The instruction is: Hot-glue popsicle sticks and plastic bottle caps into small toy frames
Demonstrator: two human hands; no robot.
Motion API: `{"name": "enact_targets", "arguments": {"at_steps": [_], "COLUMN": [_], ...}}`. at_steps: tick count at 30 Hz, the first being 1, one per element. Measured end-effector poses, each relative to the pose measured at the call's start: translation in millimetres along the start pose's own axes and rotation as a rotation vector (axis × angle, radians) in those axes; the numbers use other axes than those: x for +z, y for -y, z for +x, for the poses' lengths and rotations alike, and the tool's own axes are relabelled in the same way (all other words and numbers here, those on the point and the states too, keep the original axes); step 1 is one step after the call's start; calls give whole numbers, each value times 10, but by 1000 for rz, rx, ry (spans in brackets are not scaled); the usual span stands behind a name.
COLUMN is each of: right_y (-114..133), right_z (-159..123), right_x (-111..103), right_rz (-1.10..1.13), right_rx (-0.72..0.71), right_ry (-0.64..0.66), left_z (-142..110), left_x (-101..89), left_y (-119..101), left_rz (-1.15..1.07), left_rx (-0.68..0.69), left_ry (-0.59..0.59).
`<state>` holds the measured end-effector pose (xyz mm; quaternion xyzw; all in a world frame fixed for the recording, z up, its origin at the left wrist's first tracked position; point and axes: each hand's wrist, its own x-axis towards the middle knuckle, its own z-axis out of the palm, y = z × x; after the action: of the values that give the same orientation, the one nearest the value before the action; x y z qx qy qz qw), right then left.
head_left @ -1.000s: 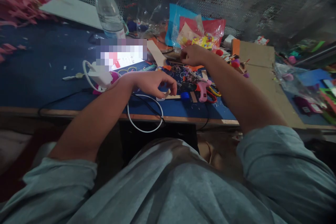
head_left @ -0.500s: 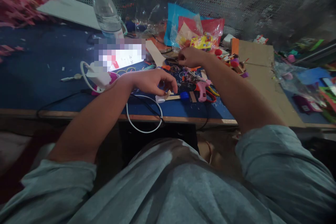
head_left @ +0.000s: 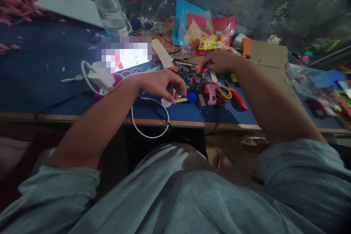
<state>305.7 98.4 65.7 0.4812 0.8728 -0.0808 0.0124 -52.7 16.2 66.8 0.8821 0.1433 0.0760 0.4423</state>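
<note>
My left hand [head_left: 166,85] has its thumb and forefinger closed on a small pale wooden stick [head_left: 173,92]. Just below it lie a white round piece [head_left: 166,102], some light wooden sticks [head_left: 181,99] and a blue round piece [head_left: 192,97]. My right hand [head_left: 219,62] reaches into a pile of small craft bits [head_left: 201,79], its fingers bent downward and pinched together. What those fingertips touch is too small to make out. Close by are a pink glue gun [head_left: 212,92] and scissors with red and yellow handles [head_left: 221,98].
Behind the hands stand a water bottle [head_left: 111,11], a lit phone screen [head_left: 131,59] and clear bags with coloured sheets [head_left: 223,23]. A white charger [head_left: 101,76] and looped white cable [head_left: 132,117] lie left. Cardboard [head_left: 271,58] and a red object [head_left: 239,98] are near my right forearm.
My right hand has moved right across the pile, and the red object by my forearm has come into view. My left hand stays nearly in place with the small stick.
</note>
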Motion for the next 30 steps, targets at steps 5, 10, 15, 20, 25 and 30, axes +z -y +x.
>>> {"name": "enact_targets", "arguments": {"at_steps": [5,10,15,20,25,30], "right_y": [-86,-210,-273,-258,-285,-284], "right_z": [-87,-81,-142,-175,-199,-206], "right_x": [59,95,143,169,166,127], "right_rz": [-71,-177,-200,-212,-136,-61], "right_rx": [-57,-101,-120,-147,-8,93], "right_ry": [97,143,119,121,79,15], "left_z": [-3,-17,-8,12,11,3], "left_x": [-4,-30,-40,-13,4,19], "left_y": [21,19,36,68,32,-19], "left_rz": [83,98,19,-94,-78,-174], "left_rx": [-39,-46,-41,-35,10,41], "left_ry": [18,27,9,-50,-128,-213]}}
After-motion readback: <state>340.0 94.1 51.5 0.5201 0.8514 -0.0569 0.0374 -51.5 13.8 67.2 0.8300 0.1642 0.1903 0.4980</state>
